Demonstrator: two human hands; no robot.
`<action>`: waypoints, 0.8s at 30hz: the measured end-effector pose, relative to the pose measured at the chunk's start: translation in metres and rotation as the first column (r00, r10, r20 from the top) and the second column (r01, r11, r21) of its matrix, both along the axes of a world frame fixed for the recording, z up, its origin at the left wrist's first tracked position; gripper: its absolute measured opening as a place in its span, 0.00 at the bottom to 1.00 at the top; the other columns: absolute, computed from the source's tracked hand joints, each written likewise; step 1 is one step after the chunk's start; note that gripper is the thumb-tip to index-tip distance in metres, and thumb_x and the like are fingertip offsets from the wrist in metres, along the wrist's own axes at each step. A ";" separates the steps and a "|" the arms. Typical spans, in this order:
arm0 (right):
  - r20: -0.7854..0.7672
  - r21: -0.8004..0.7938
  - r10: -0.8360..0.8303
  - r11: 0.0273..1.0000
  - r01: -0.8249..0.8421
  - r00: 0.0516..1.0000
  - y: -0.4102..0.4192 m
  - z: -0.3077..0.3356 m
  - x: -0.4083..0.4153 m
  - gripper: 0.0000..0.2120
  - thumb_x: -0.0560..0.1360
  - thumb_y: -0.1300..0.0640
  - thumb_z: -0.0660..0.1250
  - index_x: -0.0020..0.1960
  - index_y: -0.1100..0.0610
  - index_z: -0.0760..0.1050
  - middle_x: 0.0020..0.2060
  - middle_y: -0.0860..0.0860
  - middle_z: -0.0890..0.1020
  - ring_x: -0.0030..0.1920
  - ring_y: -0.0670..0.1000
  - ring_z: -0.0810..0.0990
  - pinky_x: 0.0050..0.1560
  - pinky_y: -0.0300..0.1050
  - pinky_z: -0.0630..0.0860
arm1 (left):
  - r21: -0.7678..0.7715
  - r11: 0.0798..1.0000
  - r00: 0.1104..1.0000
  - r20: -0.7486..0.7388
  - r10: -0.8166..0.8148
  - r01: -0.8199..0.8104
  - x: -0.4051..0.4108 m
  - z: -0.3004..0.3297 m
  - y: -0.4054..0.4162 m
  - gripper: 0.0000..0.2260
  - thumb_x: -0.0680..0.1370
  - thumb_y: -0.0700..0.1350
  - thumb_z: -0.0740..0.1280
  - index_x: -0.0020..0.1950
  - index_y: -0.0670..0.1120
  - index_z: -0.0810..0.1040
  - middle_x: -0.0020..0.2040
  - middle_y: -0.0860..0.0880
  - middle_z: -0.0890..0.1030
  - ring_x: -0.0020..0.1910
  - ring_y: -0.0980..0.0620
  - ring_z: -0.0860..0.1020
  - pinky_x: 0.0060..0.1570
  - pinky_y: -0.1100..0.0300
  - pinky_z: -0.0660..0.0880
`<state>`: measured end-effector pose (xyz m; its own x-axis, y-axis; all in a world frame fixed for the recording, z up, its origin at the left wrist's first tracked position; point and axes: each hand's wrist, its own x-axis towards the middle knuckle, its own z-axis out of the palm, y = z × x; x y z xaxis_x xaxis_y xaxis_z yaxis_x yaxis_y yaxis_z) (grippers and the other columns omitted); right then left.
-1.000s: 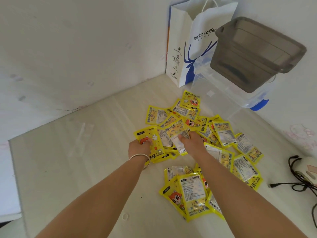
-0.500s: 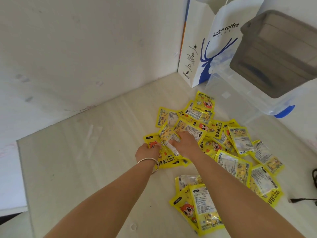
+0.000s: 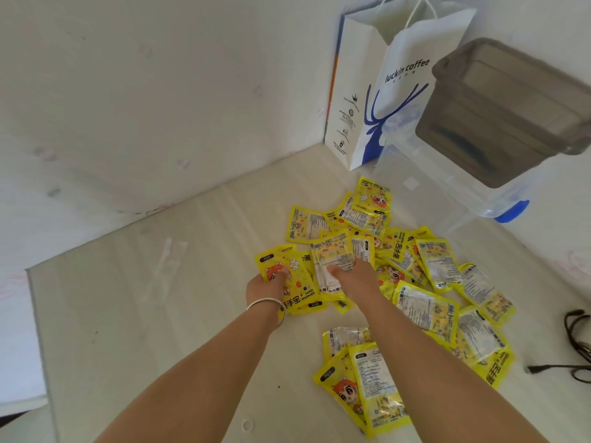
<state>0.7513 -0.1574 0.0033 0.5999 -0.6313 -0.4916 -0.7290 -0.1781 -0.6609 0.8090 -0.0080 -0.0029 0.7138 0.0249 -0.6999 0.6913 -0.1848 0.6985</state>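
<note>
The pale wood-grain bench (image 3: pixel 144 314) runs right into the wall corner. It's mostly covered by a loose sprawl of yellow hand-warmer packets (image 3: pixel 428 310), some face up, some label side up, many overlapping. At the back a white luckin coffee paper bag (image 3: pixel 377 100) stands just beside a clear plastic box (image 3: pixel 447 193), and a black cable (image 3: pixel 575 334) lies at the right edge.

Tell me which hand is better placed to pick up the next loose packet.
Probably the right hand, once it releases its packet: the loose packets lie beside it, while the left hand grips the gathered stack.
</note>
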 end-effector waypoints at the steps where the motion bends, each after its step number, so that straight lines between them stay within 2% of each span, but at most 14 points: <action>1: -0.004 0.000 -0.018 1.000 0.018 1.000 -0.002 0.000 -0.002 0.12 0.74 0.50 0.69 0.54 0.56 0.79 0.51 0.54 0.83 0.52 0.56 0.80 0.48 0.43 0.71 | 0.012 1.000 1.000 0.020 0.019 -0.019 0.001 -0.001 0.005 0.05 0.72 0.47 0.71 0.36 0.48 0.80 0.31 0.47 0.79 0.32 0.45 0.78 0.42 0.51 0.79; 5: -0.009 -0.015 -0.046 0.999 0.046 0.999 -0.004 0.000 -0.007 0.13 0.74 0.51 0.68 0.55 0.56 0.78 0.52 0.54 0.82 0.53 0.56 0.79 0.47 0.43 0.70 | 0.023 0.995 0.994 0.051 0.100 -0.101 0.006 0.000 0.026 0.05 0.72 0.47 0.70 0.44 0.46 0.82 0.33 0.48 0.80 0.33 0.47 0.78 0.39 0.56 0.77; 8: 0.042 0.010 -0.120 0.993 0.119 0.992 -0.002 0.002 -0.009 0.13 0.74 0.52 0.68 0.56 0.56 0.78 0.53 0.55 0.82 0.48 0.54 0.77 0.47 0.43 0.70 | 0.001 0.994 0.992 0.067 0.105 -0.105 0.011 0.005 0.034 0.04 0.72 0.47 0.71 0.44 0.48 0.80 0.36 0.47 0.81 0.39 0.44 0.80 0.45 0.51 0.79; 9: 0.070 0.049 -0.158 0.987 0.155 0.985 -0.002 0.002 -0.011 0.14 0.74 0.52 0.68 0.57 0.57 0.77 0.54 0.55 0.81 0.48 0.53 0.77 0.49 0.44 0.71 | -0.024 0.995 0.993 0.066 0.099 -0.098 0.013 0.008 0.036 0.03 0.72 0.47 0.71 0.43 0.48 0.79 0.37 0.48 0.81 0.40 0.44 0.80 0.45 0.51 0.79; 11: 0.120 0.190 -0.248 0.956 0.223 0.961 0.000 0.005 -0.015 0.18 0.74 0.52 0.69 0.61 0.58 0.75 0.58 0.54 0.79 0.55 0.55 0.77 0.58 0.50 0.73 | -0.084 0.994 0.996 0.053 0.068 -0.064 0.013 0.014 0.036 0.03 0.73 0.46 0.70 0.44 0.49 0.78 0.37 0.49 0.80 0.38 0.46 0.80 0.36 0.55 0.78; 13: 0.159 0.350 -0.326 0.901 0.256 0.932 0.002 0.009 -0.022 0.21 0.74 0.54 0.70 0.65 0.57 0.72 0.61 0.54 0.78 0.61 0.57 0.75 0.65 0.55 0.70 | -0.148 0.989 0.999 0.024 0.022 -0.018 0.010 0.021 0.033 0.03 0.73 0.46 0.70 0.41 0.50 0.78 0.35 0.49 0.80 0.34 0.49 0.79 0.27 0.61 0.74; 15: 0.202 0.476 -0.400 0.838 0.267 0.894 0.004 0.013 -0.032 0.20 0.74 0.57 0.70 0.65 0.55 0.72 0.62 0.54 0.78 0.63 0.57 0.75 0.67 0.59 0.68 | -0.181 0.983 1.000 -0.004 -0.031 0.029 0.003 0.027 0.027 0.04 0.73 0.45 0.70 0.39 0.50 0.77 0.33 0.49 0.80 0.31 0.50 0.79 0.23 0.63 0.73; 17: 0.233 0.600 -0.490 0.752 0.272 0.840 0.004 0.018 -0.046 0.20 0.74 0.61 0.69 0.65 0.54 0.71 0.61 0.55 0.78 0.62 0.58 0.76 0.67 0.62 0.68 | -0.186 0.978 0.995 -0.016 -0.098 0.093 -0.008 0.032 0.017 0.03 0.73 0.45 0.70 0.41 0.49 0.78 0.34 0.48 0.80 0.32 0.48 0.79 0.28 0.60 0.77; 19: 0.209 0.687 -0.568 0.664 0.294 0.796 0.001 0.023 -0.064 0.23 0.74 0.61 0.69 0.68 0.53 0.68 0.60 0.53 0.78 0.60 0.57 0.77 0.66 0.64 0.68 | -0.192 0.966 0.984 -0.005 -0.179 0.174 -0.021 0.036 0.003 0.05 0.74 0.46 0.70 0.46 0.47 0.78 0.36 0.47 0.80 0.37 0.44 0.80 0.41 0.51 0.79; 21: 0.186 0.729 -0.628 0.604 0.323 0.756 -0.003 0.028 -0.089 0.20 0.74 0.60 0.69 0.65 0.56 0.71 0.51 0.52 0.81 0.51 0.53 0.81 0.57 0.61 0.76 | -0.205 0.948 0.969 0.024 -0.244 0.244 -0.039 0.040 -0.015 0.10 0.74 0.46 0.70 0.53 0.44 0.78 0.38 0.47 0.79 0.39 0.45 0.79 0.50 0.48 0.77; 22: 0.189 0.745 -0.654 0.582 0.327 0.732 -0.006 0.030 -0.104 0.17 0.74 0.61 0.68 0.62 0.58 0.73 0.46 0.52 0.82 0.44 0.52 0.82 0.48 0.56 0.80 | -0.203 0.936 0.958 0.036 -0.285 0.286 -0.050 0.044 -0.024 0.14 0.74 0.47 0.70 0.57 0.43 0.77 0.42 0.46 0.80 0.42 0.45 0.79 0.52 0.48 0.76; 23: 0.195 0.755 -0.681 0.564 0.335 0.706 -0.008 0.032 -0.120 0.13 0.75 0.61 0.68 0.59 0.59 0.75 0.42 0.52 0.83 0.40 0.51 0.83 0.42 0.52 0.81 | -0.189 0.924 0.943 0.039 -0.332 0.333 -0.061 0.047 -0.033 0.20 0.74 0.48 0.70 0.63 0.43 0.74 0.50 0.44 0.81 0.49 0.43 0.79 0.56 0.48 0.74; 24: 0.199 0.760 -0.711 0.547 0.352 0.675 -0.010 0.035 -0.137 0.10 0.75 0.61 0.67 0.56 0.60 0.76 0.40 0.52 0.84 0.37 0.51 0.83 0.43 0.52 0.81 | -0.162 0.912 0.926 0.038 -0.376 0.377 -0.073 0.050 -0.042 0.26 0.74 0.49 0.70 0.69 0.44 0.69 0.61 0.42 0.77 0.59 0.42 0.76 0.61 0.48 0.70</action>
